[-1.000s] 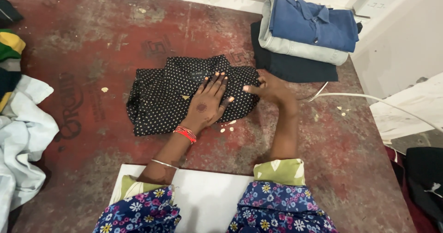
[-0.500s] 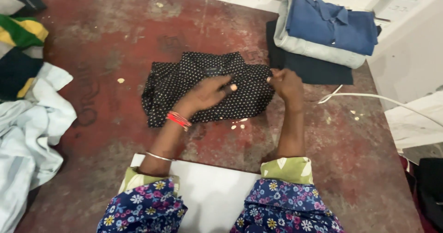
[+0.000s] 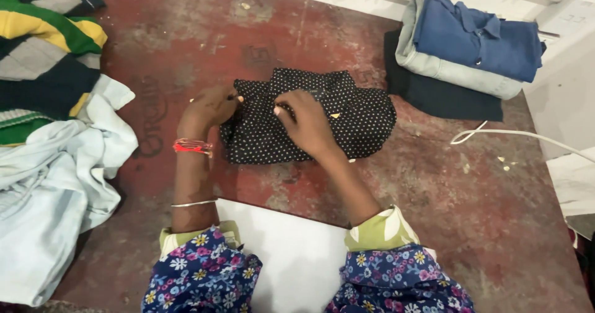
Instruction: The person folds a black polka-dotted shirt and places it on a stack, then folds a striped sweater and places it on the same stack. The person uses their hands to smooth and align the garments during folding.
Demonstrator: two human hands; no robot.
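A black shirt with small white dots lies folded in the middle of a worn red table, collar toward the far side. My left hand pinches the shirt's left edge with closed fingers. My right hand presses down on the middle of the shirt, just below the collar, fingers curled on the cloth. A red thread band and a thin metal bangle are on my left forearm.
A stack of folded clothes, blue shirt on top, sits at the far right. A heap of loose garments, striped and pale blue, lies at the left. A white board lies at the near edge. A white cord crosses the right side.
My left hand moved from the shirt's middle to its left edge. My right hand moved from the right edge to the middle. The shirt's left side is now folded in, making it narrower.
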